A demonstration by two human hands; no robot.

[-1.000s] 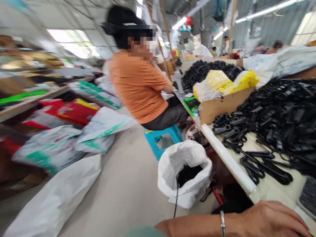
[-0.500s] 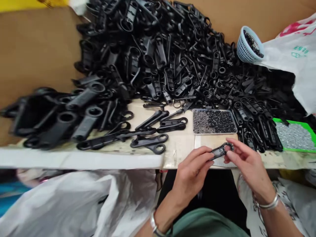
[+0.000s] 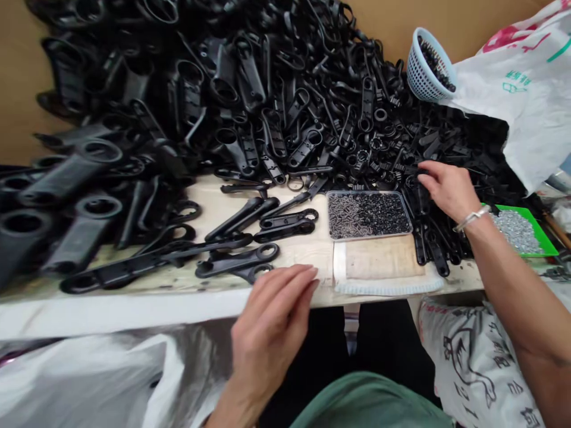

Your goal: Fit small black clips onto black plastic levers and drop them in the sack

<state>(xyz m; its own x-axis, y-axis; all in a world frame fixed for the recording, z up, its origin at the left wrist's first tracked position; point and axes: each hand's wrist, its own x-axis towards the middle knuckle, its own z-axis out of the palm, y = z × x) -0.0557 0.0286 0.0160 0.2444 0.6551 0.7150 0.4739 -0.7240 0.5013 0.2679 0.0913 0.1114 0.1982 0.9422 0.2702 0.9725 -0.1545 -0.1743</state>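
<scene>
My left hand hovers at the table's front edge, fingers stretched out side by side and nothing visible in them. Close to its fingertips lie black plastic ring-ended handles. Over on the right, my right hand reaches into the black parts with thumb and fingers pinched together. What is between its fingertips cannot be made out against the dark parts. Just below it lies a group of black handles. A clear tray of small grey and black pieces stands between the hands.
A large heap of black plastic parts covers the back. A blue basket stands at the back right, beside a white sack. A green tray holds small silvery pieces. A cloth pad lies before the clear tray.
Both hands held a black ring-ended handle together. They have parted: the right went up and right to the black parts, the left moved left without the handle. The view has shifted right.
</scene>
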